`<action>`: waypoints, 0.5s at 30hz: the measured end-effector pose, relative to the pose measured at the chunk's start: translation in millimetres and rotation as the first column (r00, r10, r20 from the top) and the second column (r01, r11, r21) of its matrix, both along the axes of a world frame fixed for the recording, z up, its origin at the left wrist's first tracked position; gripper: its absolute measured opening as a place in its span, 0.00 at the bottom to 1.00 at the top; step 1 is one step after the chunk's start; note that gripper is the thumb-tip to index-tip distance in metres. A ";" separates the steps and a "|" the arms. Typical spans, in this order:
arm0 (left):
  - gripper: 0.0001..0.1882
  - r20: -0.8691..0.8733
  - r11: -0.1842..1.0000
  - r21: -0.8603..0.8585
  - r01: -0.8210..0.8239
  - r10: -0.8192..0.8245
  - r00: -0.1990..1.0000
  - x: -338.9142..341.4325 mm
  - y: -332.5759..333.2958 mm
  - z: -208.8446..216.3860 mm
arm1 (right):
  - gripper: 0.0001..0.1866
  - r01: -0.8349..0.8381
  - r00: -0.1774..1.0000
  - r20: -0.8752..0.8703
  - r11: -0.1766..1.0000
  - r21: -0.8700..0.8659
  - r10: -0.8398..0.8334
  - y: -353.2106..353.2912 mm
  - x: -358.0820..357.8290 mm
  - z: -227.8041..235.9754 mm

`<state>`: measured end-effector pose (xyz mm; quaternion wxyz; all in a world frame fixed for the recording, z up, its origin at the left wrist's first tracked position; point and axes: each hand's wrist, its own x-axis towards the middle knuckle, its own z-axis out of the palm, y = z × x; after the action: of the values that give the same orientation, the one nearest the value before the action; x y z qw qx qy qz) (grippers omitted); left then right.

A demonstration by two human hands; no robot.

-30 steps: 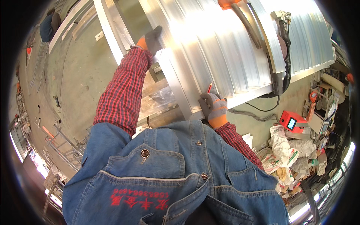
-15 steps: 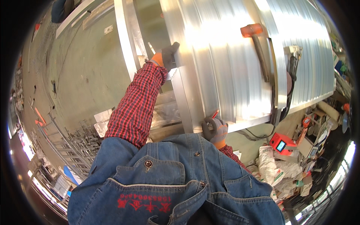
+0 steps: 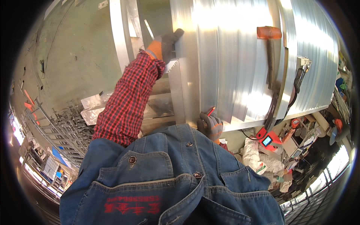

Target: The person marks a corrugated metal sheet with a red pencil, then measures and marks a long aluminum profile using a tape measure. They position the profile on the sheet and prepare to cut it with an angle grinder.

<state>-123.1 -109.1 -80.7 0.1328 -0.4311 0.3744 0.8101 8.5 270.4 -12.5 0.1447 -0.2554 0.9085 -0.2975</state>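
A ribbed, shiny metal panel (image 3: 225,67) lies before me, with a flat metal strip (image 3: 189,80) along its left side. At that edge is my left hand (image 3: 165,45), in an orange and dark glove. Its fingers are bent, and whatever they grip is hidden. A pale piece with a toothed-looking edge (image 3: 171,66) shows just below it. Near the panel's front edge, my right hand (image 3: 210,126), in a grey and orange glove, is closed around a thin red pencil (image 3: 211,111), which points up and right.
A mallet with an orange head (image 3: 269,32) rests on the panel. Right of it lies a dark tool with a cable (image 3: 300,75). A red device with a small screen (image 3: 267,140) stands below the front edge, beside crumpled sacks (image 3: 250,152). Metal frames (image 3: 52,135) lie at left.
The view has shifted, so the panel, mallet and red device sit differently in the picture. My left hand stays at the panel's left edge; my right hand still holds the pencil near the front edge.
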 end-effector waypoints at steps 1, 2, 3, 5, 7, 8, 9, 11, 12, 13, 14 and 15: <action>0.40 -0.002 1.000 0.014 -0.013 0.013 1.000 -0.4 0.1 -3.0 | 0.14 -0.027 0.999 0.015 0.999 -0.040 0.028 1.6 -2.8 0.7; 0.38 -0.027 1.000 0.017 -0.012 0.012 1.000 0.1 -0.7 -5.3 | 0.14 -0.045 0.999 0.010 0.999 -0.030 0.045 2.5 -4.4 1.2; 0.36 -0.037 1.000 0.013 -0.010 0.011 0.999 0.5 -1.6 -7.0 | 0.14 -0.057 0.998 0.027 0.998 -0.011 0.057 3.7 -5.5 1.7; 0.35 -0.003 1.000 -0.017 -0.020 0.020 1.000 1.3 -1.1 -8.6 | 0.15 -0.080 0.996 0.038 0.997 -0.001 0.080 5.5 -5.8 1.0; 0.35 -0.003 1.000 -0.006 -0.014 0.014 1.000 1.3 -0.7 -9.2 | 0.15 -0.108 0.994 0.018 0.994 -0.018 0.109 9.2 -6.7 -1.3; 0.36 -0.016 1.000 -0.001 -0.015 0.015 1.000 0.7 -2.0 -9.5 | 0.15 -0.130 0.992 0.009 0.992 -0.005 0.130 11.3 -6.9 -2.7; 0.36 -0.012 0.999 0.024 -0.025 0.025 1.000 0.3 -2.8 -9.9 | 0.16 -0.152 0.988 -0.004 0.988 0.002 0.152 13.2 -6.9 -4.1; 0.35 -0.035 1.000 0.025 0.008 -0.007 0.999 0.9 -6.1 -11.0 | 0.17 -0.186 0.982 -0.023 0.983 0.000 0.186 16.0 -7.2 -7.4; 0.35 -0.037 1.000 0.025 0.016 -0.015 0.999 1.3 -6.6 -12.2 | 0.17 -0.198 0.980 -0.028 0.980 -0.008 0.198 17.4 -7.3 -8.5; 0.35 -0.035 1.000 -0.004 0.017 -0.017 0.999 1.0 -6.4 -13.4 | 0.18 -0.218 0.976 -0.024 0.976 -0.010 0.218 18.9 -7.3 -8.9; 0.36 -0.025 0.999 -0.037 0.009 -0.010 1.000 -0.1 -6.8 -14.2 | 0.18 -0.220 0.975 -0.031 0.976 -0.009 0.219 19.6 -7.2 -9.5; 0.36 -0.025 0.998 -0.068 -0.002 0.000 1.000 -1.2 -7.4 -13.9 | 0.19 -0.227 0.973 -0.029 0.974 -0.004 0.227 20.0 -7.0 -9.8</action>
<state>-124.3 -116.6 -94.7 0.1129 -0.4257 0.4032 0.8022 1.4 290.4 -22.3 0.1639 -0.3623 0.8742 -0.2785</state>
